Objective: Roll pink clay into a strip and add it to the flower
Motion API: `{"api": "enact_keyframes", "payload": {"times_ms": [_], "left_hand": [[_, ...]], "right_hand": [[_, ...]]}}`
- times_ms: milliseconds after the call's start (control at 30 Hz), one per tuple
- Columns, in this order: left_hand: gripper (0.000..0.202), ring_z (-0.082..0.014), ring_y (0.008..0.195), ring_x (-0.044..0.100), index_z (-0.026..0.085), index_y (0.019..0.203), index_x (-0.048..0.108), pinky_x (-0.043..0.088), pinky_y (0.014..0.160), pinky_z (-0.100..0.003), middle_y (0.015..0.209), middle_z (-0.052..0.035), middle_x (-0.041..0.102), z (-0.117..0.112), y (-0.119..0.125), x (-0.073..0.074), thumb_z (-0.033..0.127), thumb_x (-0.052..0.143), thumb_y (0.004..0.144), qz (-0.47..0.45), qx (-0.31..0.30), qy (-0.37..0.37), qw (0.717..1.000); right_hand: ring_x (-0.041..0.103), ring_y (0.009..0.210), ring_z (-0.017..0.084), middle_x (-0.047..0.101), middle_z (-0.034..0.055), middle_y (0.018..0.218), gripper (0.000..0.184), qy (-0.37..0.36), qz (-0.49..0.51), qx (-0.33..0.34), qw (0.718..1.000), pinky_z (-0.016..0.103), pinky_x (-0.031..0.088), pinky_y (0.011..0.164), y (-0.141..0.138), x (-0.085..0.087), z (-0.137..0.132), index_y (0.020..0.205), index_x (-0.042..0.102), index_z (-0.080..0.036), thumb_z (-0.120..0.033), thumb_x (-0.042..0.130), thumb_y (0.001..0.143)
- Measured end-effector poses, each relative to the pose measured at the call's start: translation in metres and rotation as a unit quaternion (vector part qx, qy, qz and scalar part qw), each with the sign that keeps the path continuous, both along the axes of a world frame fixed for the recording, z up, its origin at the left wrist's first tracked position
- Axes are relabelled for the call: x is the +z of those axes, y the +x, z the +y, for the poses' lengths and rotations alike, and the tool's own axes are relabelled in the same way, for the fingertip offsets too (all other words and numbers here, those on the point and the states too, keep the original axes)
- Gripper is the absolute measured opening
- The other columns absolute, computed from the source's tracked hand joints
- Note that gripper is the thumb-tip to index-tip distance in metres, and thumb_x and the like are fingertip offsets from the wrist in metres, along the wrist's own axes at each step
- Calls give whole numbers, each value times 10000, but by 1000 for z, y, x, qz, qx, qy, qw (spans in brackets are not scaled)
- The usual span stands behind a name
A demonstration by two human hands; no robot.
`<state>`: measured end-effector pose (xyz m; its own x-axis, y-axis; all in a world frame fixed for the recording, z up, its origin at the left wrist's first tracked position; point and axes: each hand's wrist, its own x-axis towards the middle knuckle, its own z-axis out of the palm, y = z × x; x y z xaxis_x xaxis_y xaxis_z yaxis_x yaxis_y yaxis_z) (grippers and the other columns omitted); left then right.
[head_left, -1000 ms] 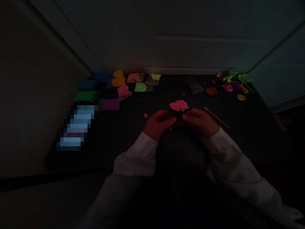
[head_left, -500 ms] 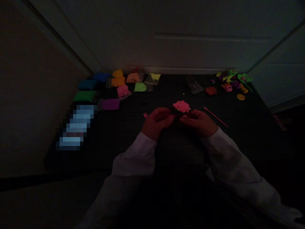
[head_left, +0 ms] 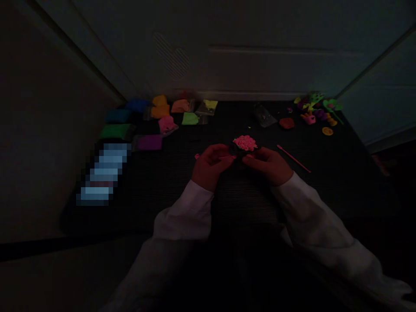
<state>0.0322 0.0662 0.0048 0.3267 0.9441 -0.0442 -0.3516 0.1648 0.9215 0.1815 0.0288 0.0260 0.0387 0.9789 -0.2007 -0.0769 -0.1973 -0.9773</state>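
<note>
Between my two hands is a clay flower piece [head_left: 245, 143], a bumpy pink cluster with small pale green specks over a dark base. My left hand [head_left: 211, 167] is closed at the base's left side, thumb and fingers pinched together. From the right, my right hand [head_left: 269, 164] grips the same dark base, its thumb at the front. The base's outline is hard to make out in the dim light. A small pink bit [head_left: 196, 156] lies just left of my left hand, partly covered by it. Right of my right hand lies a thin pink modelling stick [head_left: 293, 158].
Bags of coloured clay, such as a purple one [head_left: 149, 142] and a green one [head_left: 115, 131], line the table's left and back. A blurred bright screen [head_left: 104, 173] lies front left. Back right are a clear bag [head_left: 264, 117], a red clay lump [head_left: 286, 123] and several clay figures [head_left: 310, 118].
My hands and the flower piece have shifted slightly left. My left hand now covers more of the small pink bit. Both hands keep their grip.
</note>
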Motion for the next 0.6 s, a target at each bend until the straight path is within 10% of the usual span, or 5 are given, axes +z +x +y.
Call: {"api": "enact_keyframes", "payload": {"times_ms": [600], "left_hand": [[236,-66,655,568,188,714,565,443,660,-206,641,53,601,-5,5,9,84,665,527,-54,15,-54,997]], "right_hand": [[527,708,116,602,1,788,296,54,-75,-16,996,269,396,694,-2,-4,1,852,588,-169,-345,639,620]]}}
